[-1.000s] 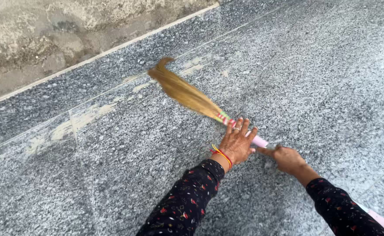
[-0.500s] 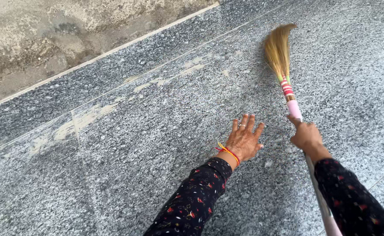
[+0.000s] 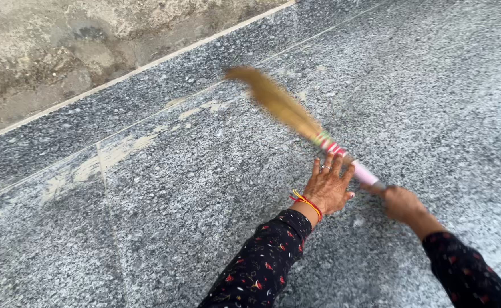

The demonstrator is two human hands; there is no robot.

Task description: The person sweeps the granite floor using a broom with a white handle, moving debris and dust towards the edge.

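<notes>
Broom (image 3: pixel 296 117) handle gripped in right hand (image 3: pixel 400 202) fingers.

The broom (image 3: pixel 284 108) has dry straw-coloured grass bristles and a smooth pink plastic handle. The floor (image 3: pixel 165 217) is speckled grey granite, matt and grainy.

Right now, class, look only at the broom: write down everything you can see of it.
The broom has a head of long straw-coloured bristles, blurred by motion, bound at the neck with red, green and white bands, then a pale pink handle. It lies slanted low over the speckled grey stone floor, bristle tip pointing up-left. The right hand grips the handle; the left hand, fingers spread, sits just in front of it.
</notes>
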